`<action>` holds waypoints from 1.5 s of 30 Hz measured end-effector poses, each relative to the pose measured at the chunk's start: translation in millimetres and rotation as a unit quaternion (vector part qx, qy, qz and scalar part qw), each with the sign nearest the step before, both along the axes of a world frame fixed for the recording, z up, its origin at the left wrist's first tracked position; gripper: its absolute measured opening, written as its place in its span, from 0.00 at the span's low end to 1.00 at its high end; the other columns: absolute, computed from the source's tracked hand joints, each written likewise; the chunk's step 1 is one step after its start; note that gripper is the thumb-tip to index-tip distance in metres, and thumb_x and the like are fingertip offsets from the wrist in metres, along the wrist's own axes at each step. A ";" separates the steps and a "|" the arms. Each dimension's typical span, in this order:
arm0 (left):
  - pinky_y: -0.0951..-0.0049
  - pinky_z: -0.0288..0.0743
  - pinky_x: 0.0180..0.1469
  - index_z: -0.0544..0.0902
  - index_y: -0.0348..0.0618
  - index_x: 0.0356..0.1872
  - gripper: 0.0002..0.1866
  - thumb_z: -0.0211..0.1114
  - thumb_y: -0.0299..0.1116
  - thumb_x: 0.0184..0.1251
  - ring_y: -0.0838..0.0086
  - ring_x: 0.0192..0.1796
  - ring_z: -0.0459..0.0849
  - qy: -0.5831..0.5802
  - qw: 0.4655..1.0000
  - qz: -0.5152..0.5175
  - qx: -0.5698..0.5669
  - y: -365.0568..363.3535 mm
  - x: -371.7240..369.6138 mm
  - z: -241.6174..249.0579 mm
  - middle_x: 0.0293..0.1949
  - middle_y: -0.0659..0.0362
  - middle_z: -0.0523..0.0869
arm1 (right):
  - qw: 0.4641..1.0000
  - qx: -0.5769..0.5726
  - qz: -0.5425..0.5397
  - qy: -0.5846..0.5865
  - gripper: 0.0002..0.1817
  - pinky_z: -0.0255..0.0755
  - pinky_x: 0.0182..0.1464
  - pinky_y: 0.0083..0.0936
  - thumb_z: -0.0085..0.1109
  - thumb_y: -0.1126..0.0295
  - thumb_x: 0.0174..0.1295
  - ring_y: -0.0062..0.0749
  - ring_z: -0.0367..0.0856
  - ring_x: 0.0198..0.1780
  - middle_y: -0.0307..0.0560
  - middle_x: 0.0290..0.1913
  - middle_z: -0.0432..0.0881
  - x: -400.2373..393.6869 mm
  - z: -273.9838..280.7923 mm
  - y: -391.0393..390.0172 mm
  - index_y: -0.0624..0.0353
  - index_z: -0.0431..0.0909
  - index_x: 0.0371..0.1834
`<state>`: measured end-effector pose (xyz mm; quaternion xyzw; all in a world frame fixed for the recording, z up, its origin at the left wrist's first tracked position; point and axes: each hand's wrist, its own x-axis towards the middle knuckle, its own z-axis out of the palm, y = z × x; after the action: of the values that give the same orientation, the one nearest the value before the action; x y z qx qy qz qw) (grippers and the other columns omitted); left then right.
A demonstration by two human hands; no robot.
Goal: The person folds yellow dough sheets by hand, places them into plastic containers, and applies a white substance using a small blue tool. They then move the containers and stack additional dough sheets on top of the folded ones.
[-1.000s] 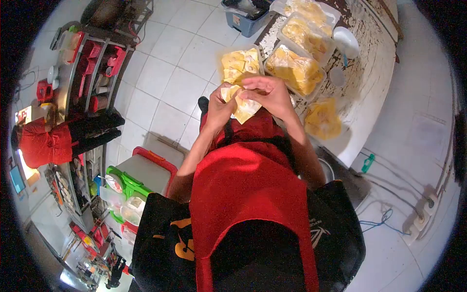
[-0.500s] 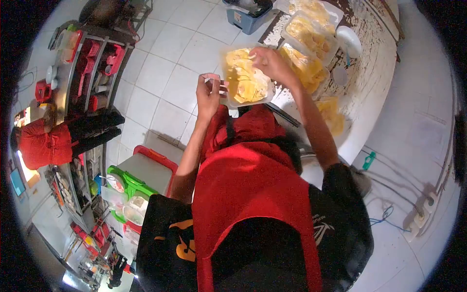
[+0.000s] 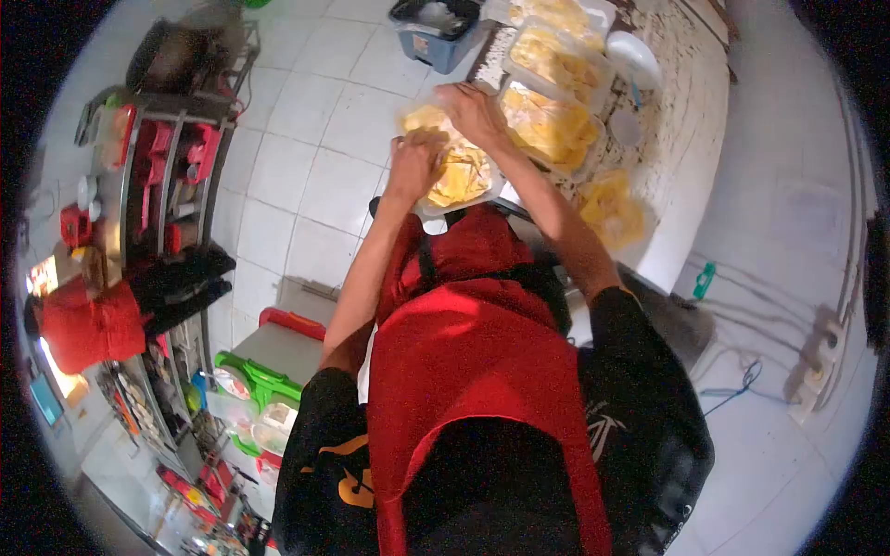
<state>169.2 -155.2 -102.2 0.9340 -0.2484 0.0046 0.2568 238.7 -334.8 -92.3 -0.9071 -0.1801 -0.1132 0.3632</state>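
A clear plastic tray [image 3: 433, 206] with flat yellow folded pieces [image 3: 461, 176], some dusted with white, sits in front of me above my lap. My left hand [image 3: 417, 169] is over the tray's left part, its fingers curled down among the yellow pieces. At the tray's far side my right hand [image 3: 475, 113] has its fingers bent together over the pieces. The fingertips of both hands are mostly hidden, so what they grip cannot be made out.
On the worn white table [image 3: 681, 139] at right stand more filled trays [image 3: 549, 125], a white bowl [image 3: 634, 57] and a loose yellow pile [image 3: 612, 208]. A blue-grey bin [image 3: 436, 42] is on the floor. A person in red [image 3: 93, 320] stands by the shelves at left.
My left hand has moved from the tray's left edge in over the yellow pieces. My right hand has shifted toward the tray's far side. The whole view has shifted a little.
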 end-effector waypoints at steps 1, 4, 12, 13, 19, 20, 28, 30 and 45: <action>0.51 0.64 0.61 0.82 0.47 0.56 0.22 0.69 0.34 0.59 0.56 0.62 0.76 0.000 1.000 -0.016 -0.002 -0.3 0.9 5.8 0.57 0.56 0.83 | 1.000 -0.002 -0.016 0.000 0.15 0.76 0.55 0.42 0.62 0.69 0.64 0.53 0.83 0.51 0.57 0.49 0.85 -7.1 15.7 -6.8 0.61 0.80 0.51; 0.51 0.65 0.62 0.86 0.48 0.49 0.15 0.68 0.33 0.61 0.60 0.59 0.77 0.042 0.999 0.000 -0.018 2.9 4.1 18.1 0.52 0.55 0.85 | 0.977 0.061 0.067 0.194 0.18 0.76 0.57 0.39 0.63 0.63 0.65 0.48 0.84 0.52 0.56 0.51 0.85 -34.0 90.7 -33.9 0.60 0.80 0.54; 0.49 0.65 0.60 0.85 0.42 0.44 0.11 0.66 0.29 0.60 0.53 0.56 0.78 -0.029 0.995 -0.088 0.030 -0.6 0.9 27.6 0.46 0.50 0.85 | 0.955 -0.088 0.238 0.151 0.13 0.79 0.52 0.35 0.65 0.65 0.59 0.40 0.86 0.46 0.48 0.41 0.86 -178.5 356.2 -42.3 0.53 0.84 0.47; 0.50 0.64 0.64 0.82 0.42 0.48 0.13 0.63 0.33 0.64 0.50 0.59 0.76 0.039 0.996 -0.085 -0.004 -2.9 6.6 30.1 0.49 0.46 0.83 | 0.957 -0.106 0.225 0.152 0.13 0.79 0.51 0.36 0.65 0.66 0.58 0.41 0.86 0.45 0.48 0.41 0.86 -194.2 356.8 -41.5 0.53 0.84 0.46; 0.54 0.73 0.61 0.82 0.39 0.50 0.14 0.63 0.34 0.68 0.47 0.51 0.82 0.040 0.991 -0.127 -0.017 34.0 47.7 -69.7 0.51 0.44 0.84 | 0.972 -0.114 0.154 0.134 0.13 0.79 0.48 0.39 0.65 0.68 0.56 0.43 0.86 0.42 0.48 0.37 0.85 -205.6 343.5 -39.5 0.53 0.84 0.45; 0.55 0.74 0.61 0.82 0.39 0.50 0.14 0.63 0.33 0.68 0.47 0.52 0.82 0.016 0.992 -0.129 -0.004 26.7 53.2 -40.4 0.51 0.44 0.84 | 0.972 -0.117 0.154 0.132 0.13 0.79 0.48 0.39 0.65 0.68 0.55 0.43 0.86 0.41 0.48 0.36 0.85 -205.5 342.6 -39.0 0.53 0.84 0.45; 0.56 0.71 0.62 0.81 0.37 0.52 0.18 0.69 0.29 0.61 0.51 0.56 0.80 0.075 0.993 -0.062 -0.070 -63.0 3.4 57.5 0.49 0.45 0.83 | 0.983 -0.037 0.112 0.143 0.13 0.79 0.44 0.43 0.65 0.70 0.52 0.47 0.86 0.37 0.48 0.31 0.84 -183.3 291.0 -63.9 0.53 0.84 0.43; 0.56 0.72 0.60 0.82 0.34 0.50 0.15 0.67 0.24 0.62 0.51 0.54 0.81 0.064 0.989 -0.076 -0.106 -57.2 6.0 60.8 0.48 0.44 0.84 | 0.983 0.093 0.007 0.158 0.17 0.76 0.48 0.45 0.64 0.69 0.51 0.56 0.83 0.43 0.56 0.37 0.84 -195.0 213.2 -115.5 0.58 0.82 0.45; 0.58 0.74 0.59 0.82 0.36 0.49 0.14 0.62 0.23 0.62 0.50 0.52 0.82 0.139 0.965 -0.152 -0.164 -113.5 -44.6 71.0 0.47 0.45 0.84 | 0.711 -0.183 -0.674 0.082 0.19 0.78 0.41 0.45 0.72 0.66 0.53 0.50 0.85 0.38 0.53 0.36 0.86 -219.3 -44.2 -204.5 0.61 0.76 0.44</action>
<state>124.5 -268.7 -31.3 0.8218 -0.3456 -0.1234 0.4359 19.4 -539.3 -136.5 -0.8424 0.4921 -0.2176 0.0304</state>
